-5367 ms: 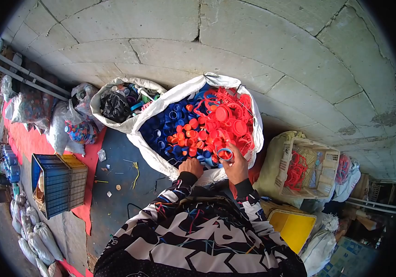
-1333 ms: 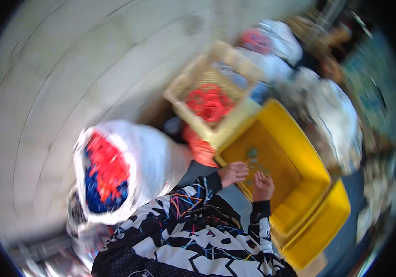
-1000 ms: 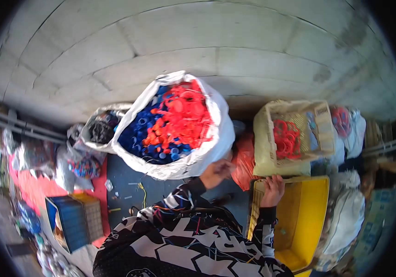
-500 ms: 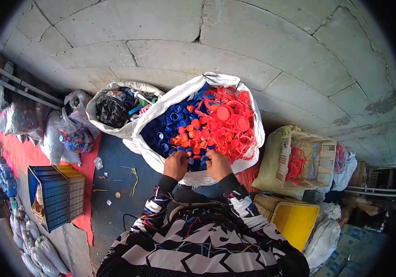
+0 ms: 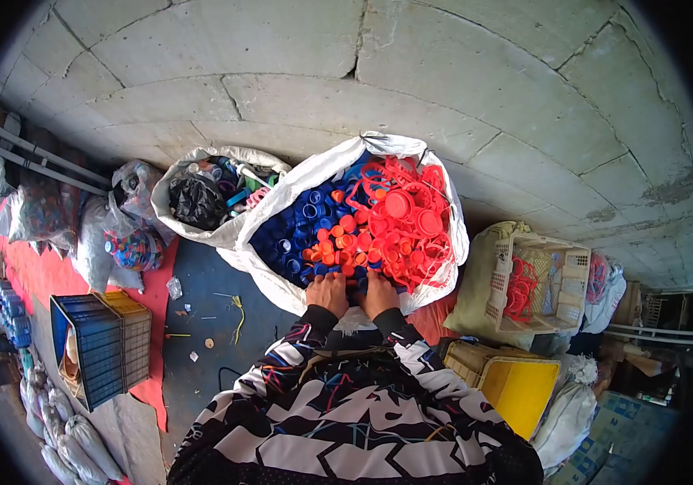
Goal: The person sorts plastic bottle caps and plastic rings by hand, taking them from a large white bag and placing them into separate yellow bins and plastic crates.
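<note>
A large white woven sack [image 5: 278, 287] stands open in front of me, filled with plastic bottle caps. Blue caps [image 5: 294, 222] lie on its left side, small orange-red caps [image 5: 346, 242] in the middle, and a pile of red cap rings and lids [image 5: 403, 210] on the right. At the sack's near rim my left hand [image 5: 328, 294] reaches in among blue caps, fingers curled downward. Close beside it, my right hand [image 5: 379, 294] is bent in the same way. Both sets of fingertips are hidden, so what they grip cannot be made out.
A second sack [image 5: 189, 226] with mixed plastic and a black bag adjoins on the left. Right of me are a cream crate [image 5: 544, 326] and a yellow bin [image 5: 514, 398]. A blue crate [image 5: 104, 347] stands left. Behind the sacks rises a block wall [image 5: 443, 89].
Both hands have moved slightly to the right in view and their fingers now reach down among the caps. The hands were raised a little higher at the rim before.
</note>
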### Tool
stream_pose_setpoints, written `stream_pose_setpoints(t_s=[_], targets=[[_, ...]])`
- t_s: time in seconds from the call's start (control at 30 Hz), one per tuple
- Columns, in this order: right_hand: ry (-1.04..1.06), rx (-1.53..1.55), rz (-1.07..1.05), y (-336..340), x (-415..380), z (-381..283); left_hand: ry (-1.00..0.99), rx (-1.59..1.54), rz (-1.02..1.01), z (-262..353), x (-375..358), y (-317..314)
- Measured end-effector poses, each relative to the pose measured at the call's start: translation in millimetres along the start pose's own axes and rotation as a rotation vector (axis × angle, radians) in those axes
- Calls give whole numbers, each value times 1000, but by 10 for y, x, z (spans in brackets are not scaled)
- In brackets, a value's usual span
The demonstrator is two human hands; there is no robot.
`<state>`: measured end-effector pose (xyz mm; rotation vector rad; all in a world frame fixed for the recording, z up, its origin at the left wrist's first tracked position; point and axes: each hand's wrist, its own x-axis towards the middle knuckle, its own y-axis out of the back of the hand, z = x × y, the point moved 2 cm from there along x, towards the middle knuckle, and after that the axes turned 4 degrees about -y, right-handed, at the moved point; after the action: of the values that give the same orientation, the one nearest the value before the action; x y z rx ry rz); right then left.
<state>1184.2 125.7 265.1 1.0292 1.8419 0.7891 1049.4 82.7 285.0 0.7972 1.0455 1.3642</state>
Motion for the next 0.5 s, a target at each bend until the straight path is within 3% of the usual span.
stream_pose_setpoints(t_s=[0.13,0.33,0.5], targets=[[20,10,50,12,-37,99,-6,-43,44,51,-30,-38],[106,188,312,289,-220,105,-58,-251,147,140,128,46],[-63,259,577,640,-271,120,-91,-274,124,315,370,68]])
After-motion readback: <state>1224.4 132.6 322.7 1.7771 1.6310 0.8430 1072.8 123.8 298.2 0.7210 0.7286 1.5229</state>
